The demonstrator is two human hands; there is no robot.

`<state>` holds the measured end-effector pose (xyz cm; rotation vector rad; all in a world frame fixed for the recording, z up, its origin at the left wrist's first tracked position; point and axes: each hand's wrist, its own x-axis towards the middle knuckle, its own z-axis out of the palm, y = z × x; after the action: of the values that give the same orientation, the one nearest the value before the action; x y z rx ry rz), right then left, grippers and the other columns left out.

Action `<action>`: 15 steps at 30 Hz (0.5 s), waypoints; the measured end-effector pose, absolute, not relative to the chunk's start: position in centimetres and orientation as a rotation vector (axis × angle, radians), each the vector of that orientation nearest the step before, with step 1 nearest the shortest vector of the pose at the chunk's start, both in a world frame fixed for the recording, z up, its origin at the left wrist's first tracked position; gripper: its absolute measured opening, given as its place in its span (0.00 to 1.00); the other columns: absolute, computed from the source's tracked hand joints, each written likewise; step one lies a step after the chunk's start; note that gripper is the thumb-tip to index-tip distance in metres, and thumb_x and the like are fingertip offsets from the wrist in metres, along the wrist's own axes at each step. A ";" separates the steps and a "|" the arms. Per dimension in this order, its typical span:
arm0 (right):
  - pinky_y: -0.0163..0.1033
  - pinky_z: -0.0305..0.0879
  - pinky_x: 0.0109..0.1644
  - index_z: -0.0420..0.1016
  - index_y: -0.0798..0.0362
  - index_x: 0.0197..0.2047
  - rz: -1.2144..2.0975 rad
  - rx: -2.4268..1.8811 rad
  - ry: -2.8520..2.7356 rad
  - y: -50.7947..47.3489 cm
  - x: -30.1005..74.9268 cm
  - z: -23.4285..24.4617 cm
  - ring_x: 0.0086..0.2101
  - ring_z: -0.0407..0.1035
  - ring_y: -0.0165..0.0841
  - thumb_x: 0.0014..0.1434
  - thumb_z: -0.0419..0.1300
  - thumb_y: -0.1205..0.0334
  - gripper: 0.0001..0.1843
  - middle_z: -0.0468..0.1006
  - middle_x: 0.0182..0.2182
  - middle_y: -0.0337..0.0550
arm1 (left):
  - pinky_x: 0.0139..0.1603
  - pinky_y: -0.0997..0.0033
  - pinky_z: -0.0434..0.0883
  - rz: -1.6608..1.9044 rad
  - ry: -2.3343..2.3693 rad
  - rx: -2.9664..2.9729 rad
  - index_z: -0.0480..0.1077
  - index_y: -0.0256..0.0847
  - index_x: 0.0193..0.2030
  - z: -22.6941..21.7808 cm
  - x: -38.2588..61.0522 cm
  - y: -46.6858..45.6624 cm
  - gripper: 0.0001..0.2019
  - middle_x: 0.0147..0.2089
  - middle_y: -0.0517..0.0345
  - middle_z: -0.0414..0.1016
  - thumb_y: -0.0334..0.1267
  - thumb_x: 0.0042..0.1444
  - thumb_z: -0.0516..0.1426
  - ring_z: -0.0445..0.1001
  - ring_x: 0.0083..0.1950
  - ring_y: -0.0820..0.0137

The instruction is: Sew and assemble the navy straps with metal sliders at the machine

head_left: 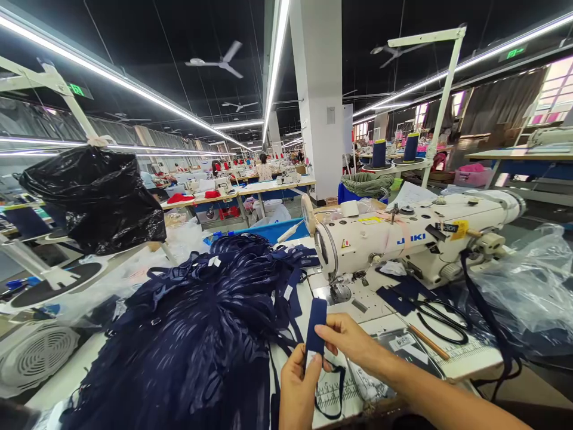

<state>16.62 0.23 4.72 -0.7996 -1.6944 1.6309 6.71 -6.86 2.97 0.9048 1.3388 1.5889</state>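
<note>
My left hand (299, 385) and my right hand (351, 339) together pinch a short navy fabric strip (316, 325), held upright over the table's front edge. The left hand grips its lower end, and the right hand's thumb and fingers close on its right side. A thin dark cord loop (329, 391) hangs below the strip. Just beyond stands a white JUKI sewing machine (412, 236), its needle area (339, 289) a short way past the strip. A big heap of navy garments (201, 334) lies to the left of my hands.
Black scissors (441, 319) and a pencil (427, 341) lie on the table to the right, next to clear plastic bags (523, 280). A black plastic bag (96, 200) hangs at left above a thread stand. Rows of sewing tables with people fill the hall behind.
</note>
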 end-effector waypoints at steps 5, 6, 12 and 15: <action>0.31 0.47 0.21 0.57 0.55 0.16 1.591 -0.796 -1.686 0.2 16.2 4.8 0.17 0.51 0.23 0.50 0.52 0.51 0.19 0.57 0.13 0.32 | 0.32 0.75 0.58 1.616 1.390 0.877 0.66 0.38 0.19 3.3 6.9 -7.0 0.07 0.18 0.62 0.64 0.39 0.39 0.57 0.60 0.25 0.72; 0.31 0.47 0.21 0.57 0.55 0.16 1.583 -0.795 -1.694 0.1 16.2 4.9 0.17 0.51 0.23 0.50 0.52 0.51 0.19 0.56 0.13 0.32 | 0.31 0.76 0.58 1.627 1.401 0.864 0.66 0.38 0.19 3.3 7.0 -7.0 0.07 0.17 0.63 0.63 0.39 0.39 0.57 0.60 0.25 0.73; 0.33 0.49 0.25 0.57 0.55 0.17 1.337 -0.823 -1.771 -0.7 16.2 4.6 0.21 0.51 0.25 0.53 0.50 0.52 0.19 0.56 0.16 0.34 | 0.26 0.76 0.55 1.658 1.414 0.689 0.69 0.37 0.24 3.3 6.9 -6.8 0.08 0.16 0.67 0.59 0.37 0.35 0.59 0.55 0.21 0.75; 0.35 0.51 0.30 0.58 0.55 0.17 1.117 -0.823 -1.836 -0.9 16.1 4.1 0.24 0.53 0.27 0.55 0.49 0.52 0.19 0.59 0.17 0.35 | 0.26 0.76 0.54 1.626 1.403 0.676 0.70 0.37 0.26 3.2 6.7 -6.7 0.09 0.17 0.67 0.60 0.36 0.35 0.60 0.55 0.21 0.75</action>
<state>16.05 -0.90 4.12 -0.8232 -1.8358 1.1174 6.73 -6.68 3.17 0.6765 1.4026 1.6263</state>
